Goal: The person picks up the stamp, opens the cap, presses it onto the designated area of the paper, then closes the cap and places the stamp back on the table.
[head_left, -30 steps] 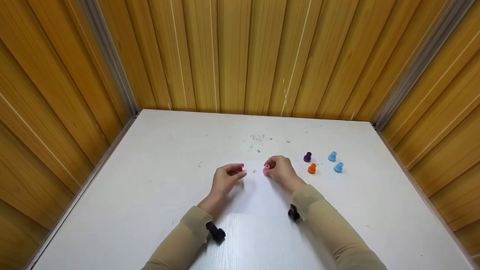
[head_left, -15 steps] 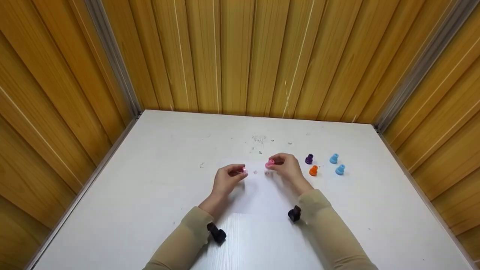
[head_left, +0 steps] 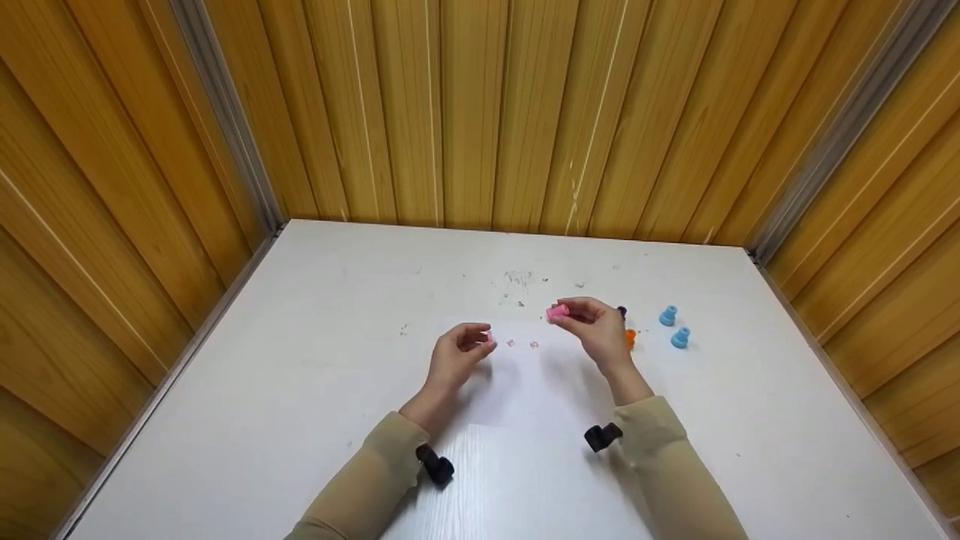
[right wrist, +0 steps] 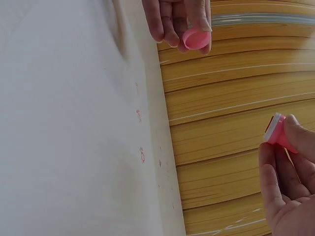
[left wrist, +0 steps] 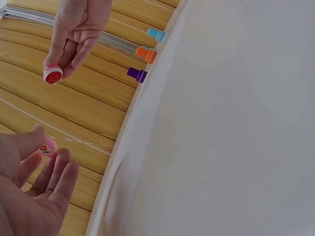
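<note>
Two blue stampers (head_left: 673,327), an orange stamper (head_left: 631,337) and a purple stamper (head_left: 622,310) are standing close together on the white tabletop (head_left: 300,360), with wooden wall panels (head_left: 480,112) rising behind.

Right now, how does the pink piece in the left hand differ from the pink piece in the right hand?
The right hand pinches a pink stamp whose round face is inked red; the left hand pinches a pink cap, plain, with no pad showing. In the head view the stamp is held farther toward the wall than the cap. Both are small, pink and held at the fingertips.
</note>
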A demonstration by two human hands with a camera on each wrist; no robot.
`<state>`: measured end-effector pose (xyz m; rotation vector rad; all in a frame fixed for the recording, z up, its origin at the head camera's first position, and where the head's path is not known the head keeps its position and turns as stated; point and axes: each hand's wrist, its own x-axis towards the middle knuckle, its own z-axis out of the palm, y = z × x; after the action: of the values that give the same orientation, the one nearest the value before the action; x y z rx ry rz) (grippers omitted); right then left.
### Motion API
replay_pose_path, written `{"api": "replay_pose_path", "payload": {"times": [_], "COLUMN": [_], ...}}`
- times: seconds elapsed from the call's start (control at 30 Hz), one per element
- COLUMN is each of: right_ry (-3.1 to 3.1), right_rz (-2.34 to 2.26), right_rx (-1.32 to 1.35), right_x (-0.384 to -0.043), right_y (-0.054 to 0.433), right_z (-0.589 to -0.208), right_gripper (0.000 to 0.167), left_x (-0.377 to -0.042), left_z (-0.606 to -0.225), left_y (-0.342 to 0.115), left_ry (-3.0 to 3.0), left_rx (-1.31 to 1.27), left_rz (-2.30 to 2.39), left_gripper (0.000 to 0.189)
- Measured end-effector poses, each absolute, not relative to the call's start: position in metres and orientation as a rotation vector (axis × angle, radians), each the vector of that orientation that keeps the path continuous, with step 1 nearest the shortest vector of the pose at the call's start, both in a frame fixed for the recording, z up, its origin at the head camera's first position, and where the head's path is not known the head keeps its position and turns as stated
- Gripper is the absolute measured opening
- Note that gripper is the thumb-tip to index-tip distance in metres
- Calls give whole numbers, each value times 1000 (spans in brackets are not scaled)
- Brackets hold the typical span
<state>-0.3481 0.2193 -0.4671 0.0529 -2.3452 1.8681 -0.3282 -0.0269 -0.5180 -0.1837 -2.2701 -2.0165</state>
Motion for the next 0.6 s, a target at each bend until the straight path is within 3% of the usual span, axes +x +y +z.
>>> {"api": "replay_pose_path", "payload": {"times": [0.6], "right_ry": [-2183], "right_rz": [2224], "right_rx": [134], "right_x": [-334], "right_y": [192], "right_z": [-498], "right_gripper": [37], "left_x": [-324], "left_z": [-517], "left_y": [-20], "left_ry": [-2268], "left_rx": [-318], "left_rz": [-2102], "left_gripper": [30]}}
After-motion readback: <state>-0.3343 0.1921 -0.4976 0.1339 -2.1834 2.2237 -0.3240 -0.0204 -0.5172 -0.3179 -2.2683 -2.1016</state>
